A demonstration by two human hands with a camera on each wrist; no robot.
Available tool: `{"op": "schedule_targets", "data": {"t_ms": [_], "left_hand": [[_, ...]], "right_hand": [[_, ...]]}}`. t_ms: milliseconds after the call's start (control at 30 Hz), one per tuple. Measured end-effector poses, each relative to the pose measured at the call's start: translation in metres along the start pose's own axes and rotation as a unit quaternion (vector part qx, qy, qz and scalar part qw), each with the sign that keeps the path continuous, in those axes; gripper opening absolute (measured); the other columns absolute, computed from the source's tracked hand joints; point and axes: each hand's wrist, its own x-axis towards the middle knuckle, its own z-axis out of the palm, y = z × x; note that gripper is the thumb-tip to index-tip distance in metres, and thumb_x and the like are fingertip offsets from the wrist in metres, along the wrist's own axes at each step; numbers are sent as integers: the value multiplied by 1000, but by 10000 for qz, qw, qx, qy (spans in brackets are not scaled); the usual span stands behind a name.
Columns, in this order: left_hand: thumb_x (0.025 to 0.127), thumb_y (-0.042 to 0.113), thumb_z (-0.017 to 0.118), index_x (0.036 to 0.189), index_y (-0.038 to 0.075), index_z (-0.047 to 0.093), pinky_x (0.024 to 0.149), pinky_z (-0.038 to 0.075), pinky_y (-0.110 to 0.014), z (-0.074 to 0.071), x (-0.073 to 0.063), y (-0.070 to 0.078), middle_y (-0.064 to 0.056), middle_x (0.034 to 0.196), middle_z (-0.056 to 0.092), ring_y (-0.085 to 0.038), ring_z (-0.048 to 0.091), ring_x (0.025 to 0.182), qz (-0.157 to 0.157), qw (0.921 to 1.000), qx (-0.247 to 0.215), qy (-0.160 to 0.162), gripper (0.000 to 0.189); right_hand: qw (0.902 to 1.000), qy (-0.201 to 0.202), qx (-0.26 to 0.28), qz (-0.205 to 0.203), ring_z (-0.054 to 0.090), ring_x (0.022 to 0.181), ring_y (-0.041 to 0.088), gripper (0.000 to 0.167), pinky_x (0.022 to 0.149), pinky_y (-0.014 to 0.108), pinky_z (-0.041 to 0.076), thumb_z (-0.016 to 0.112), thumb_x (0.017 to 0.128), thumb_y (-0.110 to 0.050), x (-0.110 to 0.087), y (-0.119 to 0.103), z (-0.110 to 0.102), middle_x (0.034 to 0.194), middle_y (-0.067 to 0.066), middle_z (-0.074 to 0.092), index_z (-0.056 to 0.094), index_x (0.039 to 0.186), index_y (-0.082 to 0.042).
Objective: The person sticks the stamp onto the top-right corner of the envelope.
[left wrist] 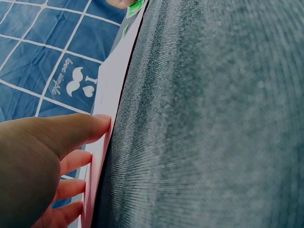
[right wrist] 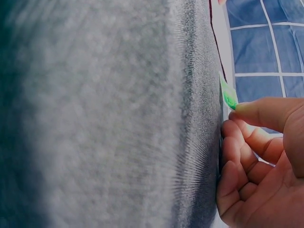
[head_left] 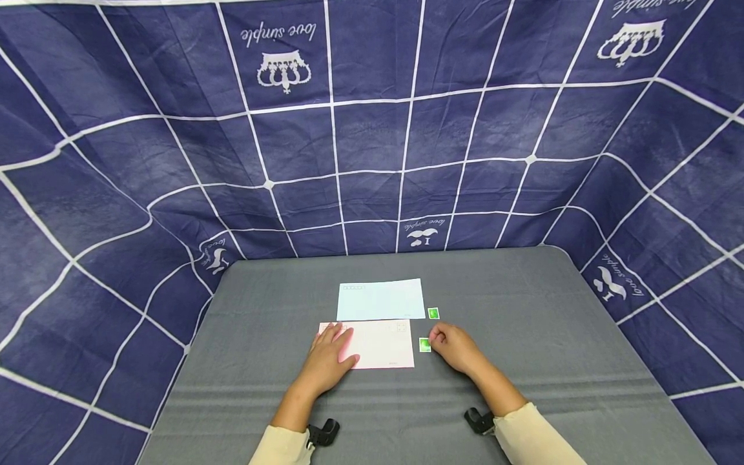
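A pink envelope (head_left: 380,345) lies on the grey table, and my left hand (head_left: 330,358) rests on its left part with fingers spread. In the left wrist view the thumb and fingertips press along the envelope (left wrist: 114,80) near its edge. My right hand (head_left: 456,347) pinches a small green stamp (head_left: 425,345) with a white border by its right edge, just right of the pink envelope. In the right wrist view thumb and forefinger hold the stamp (right wrist: 229,95), the other fingers curled against the table.
A pale blue envelope (head_left: 380,300) lies directly behind the pink one. A second green stamp (head_left: 433,313) is beside its lower right corner. The grey tabletop (head_left: 279,284) is bounded at the back and sides by a blue checked cloth (head_left: 372,142).
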Motion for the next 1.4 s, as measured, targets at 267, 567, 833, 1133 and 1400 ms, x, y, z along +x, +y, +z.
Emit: {"op": "schedule_targets", "data": {"t_ms": [267,567,833,1133,1400], "left_hand": [[89,32,73,141,4,58,119,27,-65,1,0,0,-24,151,49,-44,38,146,13,10000,-1,26,61],[89,31,73,142,4,57,120,26,-64,0,0,3,-24,152,48,-44,37,147,-6,10000,-46,-21,61],[89,30,74,141,3,58,120,26,-64,-1,0,4,-24,151,49,-45,37,146,8,10000,-73,16,61],[89,32,73,142,4,57,121,26,-63,0,0,1,-23,152,48,-43,36,148,-55,10000,-1,-50,62],[89,33,73,142,4,57,121,26,-63,0,1,1,-22,152,48,-44,36,148,-50,10000,-29,-42,63]], "right_hand": [[9995,-129,210,208,47,63,6,11,61,20,38,67,88,-7,2,-1,-2,68,-7,54,64,79,-13],[9983,-83,461,351,53,67,6,8,64,21,43,69,90,-11,4,-5,-1,74,-4,60,66,83,-12],[9978,-93,599,279,53,68,6,7,65,21,43,68,91,-12,7,-9,0,75,-4,61,66,85,-12],[9963,-106,776,362,55,71,6,5,66,21,44,68,93,-14,13,-15,1,78,-3,63,68,88,-12],[9946,-80,980,340,55,68,6,5,64,21,44,68,92,-14,18,-20,3,77,-3,63,68,87,-12]]}}
